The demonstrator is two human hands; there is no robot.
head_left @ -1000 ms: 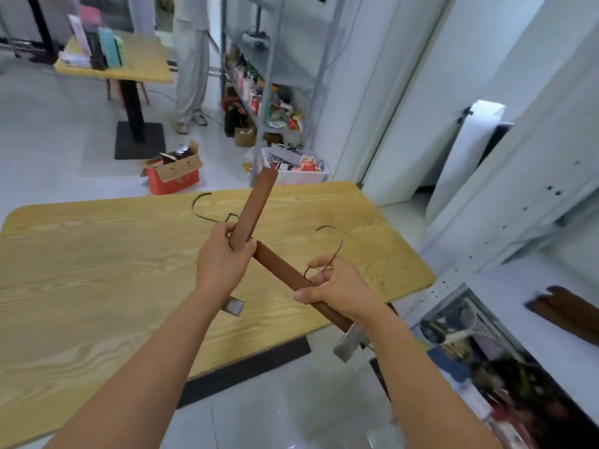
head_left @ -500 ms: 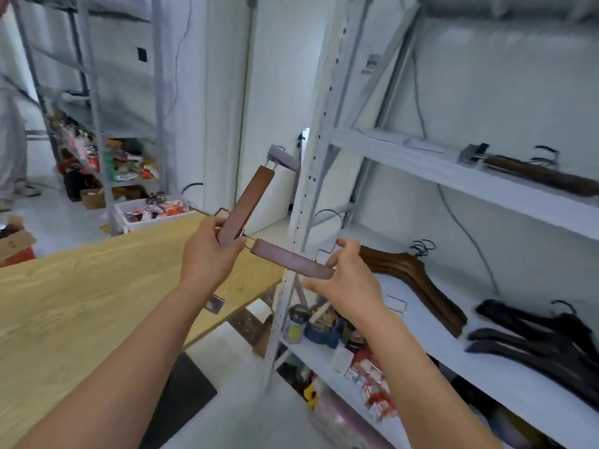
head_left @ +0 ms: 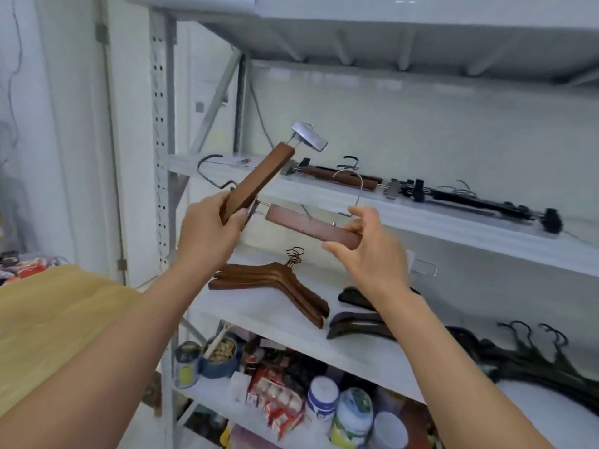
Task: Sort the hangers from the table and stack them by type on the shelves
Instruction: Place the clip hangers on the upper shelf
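Note:
My left hand [head_left: 207, 233] grips a brown wooden clip hanger [head_left: 259, 181] that tilts up to the right, its metal clip at the top end. My right hand [head_left: 366, 251] pinches a second, paler wooden clip hanger [head_left: 308, 223] by its right end, held nearly level. Both are in front of the upper shelf [head_left: 453, 222], where brown clip hangers [head_left: 340, 177] and black clip hangers [head_left: 486, 202] lie in a row. On the middle shelf [head_left: 259, 309] lies a stack of brown wooden coat hangers [head_left: 275, 281], with dark hangers [head_left: 356, 325] and black hangers [head_left: 534, 361] further right.
The wooden table's corner [head_left: 48, 319] sits at lower left. A perforated grey upright post [head_left: 160, 157] frames the shelving on the left. The bottom shelf holds jars, tins and packets [head_left: 291, 393]. Another shelf board [head_left: 389, 37] runs overhead.
The view turned from the table to the shelves. Both hands rose with their hangers and came level with the upper shelf.

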